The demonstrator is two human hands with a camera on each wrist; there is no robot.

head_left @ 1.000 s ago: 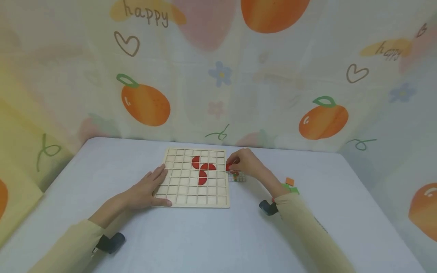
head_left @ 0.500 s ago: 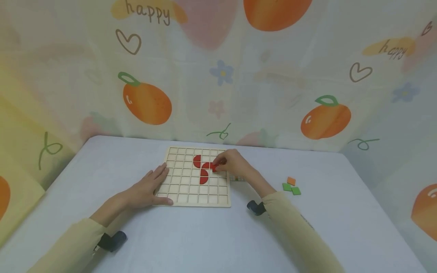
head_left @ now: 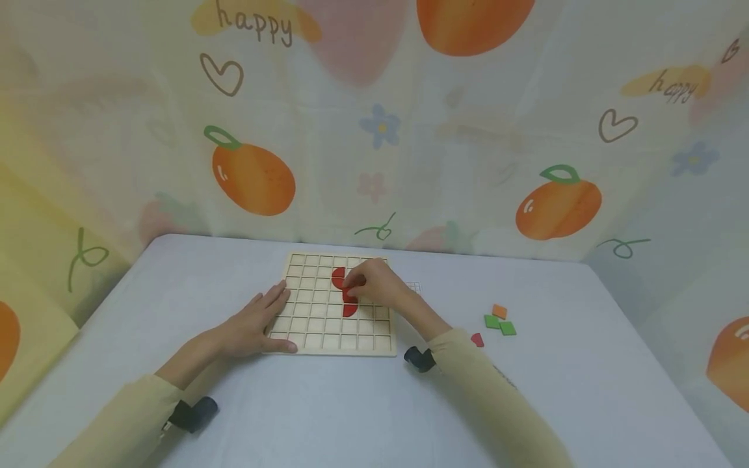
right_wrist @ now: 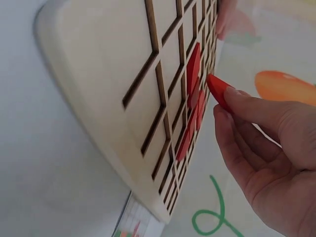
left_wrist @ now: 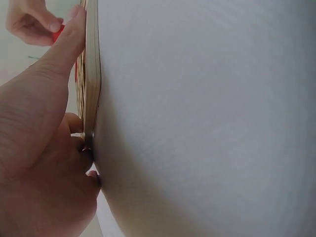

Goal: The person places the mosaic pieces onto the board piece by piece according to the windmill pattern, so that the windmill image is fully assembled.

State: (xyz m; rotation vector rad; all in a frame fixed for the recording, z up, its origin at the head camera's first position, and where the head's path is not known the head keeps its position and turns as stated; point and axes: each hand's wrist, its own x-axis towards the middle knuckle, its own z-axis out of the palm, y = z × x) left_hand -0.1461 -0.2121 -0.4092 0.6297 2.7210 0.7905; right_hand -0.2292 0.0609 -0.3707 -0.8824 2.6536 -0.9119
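Note:
A wooden grid board (head_left: pixel 310 325) lies flat on the white table. Its left side is touched by my left hand (head_left: pixel 251 325), with fingers spread along the edge and the thumb on the near left part; the left wrist view shows that thumb over the board's rim (left_wrist: pixel 92 74). Over the middle of the grid, my right hand (head_left: pixel 377 283) pinches a red quarter-round piece (right_wrist: pixel 219 91) between thumb and fingers, clear of the surface in the right wrist view. Red pieces (head_left: pixel 338 277) lie in cells beneath and beside it, partly hidden by the fingers in the head view.
Right of the board, partly behind the right wrist, is a small patterned card (head_left: pixel 415 286). Farther right lie an orange tile (head_left: pixel 499 311), two green tiles (head_left: pixel 508 328) and a red piece (head_left: pixel 477 339) beside the right sleeve. A patterned cloth hangs behind the table.
My right hand has moved left from the board's right edge to above its middle, carrying the red piece. The card and the loose red piece are now less covered. My left hand has stayed put.

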